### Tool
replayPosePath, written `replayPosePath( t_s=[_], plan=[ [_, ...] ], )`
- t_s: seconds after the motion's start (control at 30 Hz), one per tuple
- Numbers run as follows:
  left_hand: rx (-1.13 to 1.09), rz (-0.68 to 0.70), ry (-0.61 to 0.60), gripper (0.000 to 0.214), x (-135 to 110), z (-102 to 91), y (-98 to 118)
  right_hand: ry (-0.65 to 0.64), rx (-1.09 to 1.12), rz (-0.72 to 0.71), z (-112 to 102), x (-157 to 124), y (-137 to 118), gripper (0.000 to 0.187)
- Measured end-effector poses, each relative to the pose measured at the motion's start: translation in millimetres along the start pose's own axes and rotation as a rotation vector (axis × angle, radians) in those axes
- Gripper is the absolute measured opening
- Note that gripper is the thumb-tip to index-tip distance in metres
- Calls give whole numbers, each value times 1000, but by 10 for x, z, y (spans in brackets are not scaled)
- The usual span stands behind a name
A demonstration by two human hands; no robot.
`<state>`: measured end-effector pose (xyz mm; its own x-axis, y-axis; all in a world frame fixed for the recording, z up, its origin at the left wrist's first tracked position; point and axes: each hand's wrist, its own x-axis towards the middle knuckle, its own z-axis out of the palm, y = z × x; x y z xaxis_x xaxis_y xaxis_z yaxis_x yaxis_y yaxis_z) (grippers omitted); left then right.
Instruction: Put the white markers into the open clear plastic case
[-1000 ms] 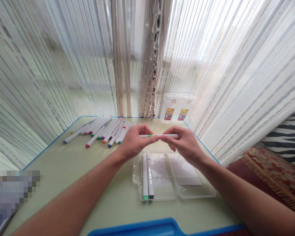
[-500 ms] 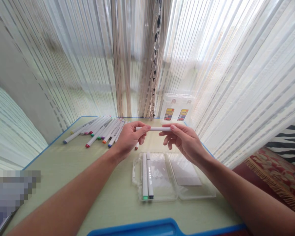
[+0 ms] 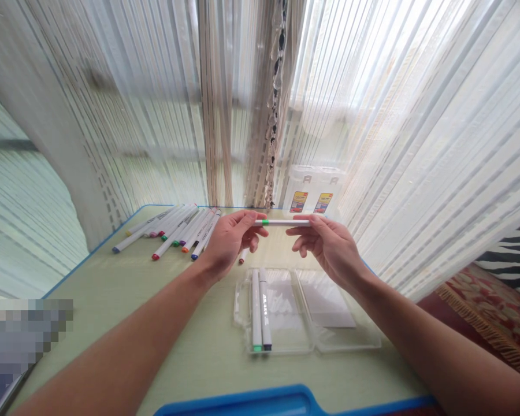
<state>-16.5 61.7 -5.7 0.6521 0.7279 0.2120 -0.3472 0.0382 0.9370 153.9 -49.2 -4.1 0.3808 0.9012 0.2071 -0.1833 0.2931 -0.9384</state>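
case (image 3: pixel 305 341): on table (image 3: pixel 125 289), two markers (image 3: pixel 260 309) in its left half
loose markers (image 3: pixel 177 231): far left of case
boxes (image 3: pixel 312 190): behind case

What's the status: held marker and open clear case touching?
Apart. Head view: marker sits pinched between left hand and right hand, with bare table showing between it and the case.

L arm (image 3: pixel 125 346) comes in from 7 o'clock, R arm (image 3: pixel 420 341) from 4 o'clock. Both are bare, wrists about straight. L hand (image 3: pixel 229 245) and R hand (image 3: pixel 331 248) are raised at centre, near each other but apart. Each hand's thumb + index are pinched at its 12 o'clock; the other fingers (image 3: pixel 303 245) curl loosely below.
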Motion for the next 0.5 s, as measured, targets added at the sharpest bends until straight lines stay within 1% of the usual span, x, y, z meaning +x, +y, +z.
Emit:
replayPosePath(
  t_s=[0.17, 0.37, 0.5],
  plan=[
    [-22, 3, -17, 27, -11, -2, 23, 56, -13, -30, -15, 26, 9, 25],
    [-78, -11, -48, 28, -21, -18, 35, 83, -7, -26, -7, 21, -17, 24],
    [-73, -11, -44, 30, -19, -20, 30, 85, -10, -28, -7, 20, -15, 25]
  ],
)
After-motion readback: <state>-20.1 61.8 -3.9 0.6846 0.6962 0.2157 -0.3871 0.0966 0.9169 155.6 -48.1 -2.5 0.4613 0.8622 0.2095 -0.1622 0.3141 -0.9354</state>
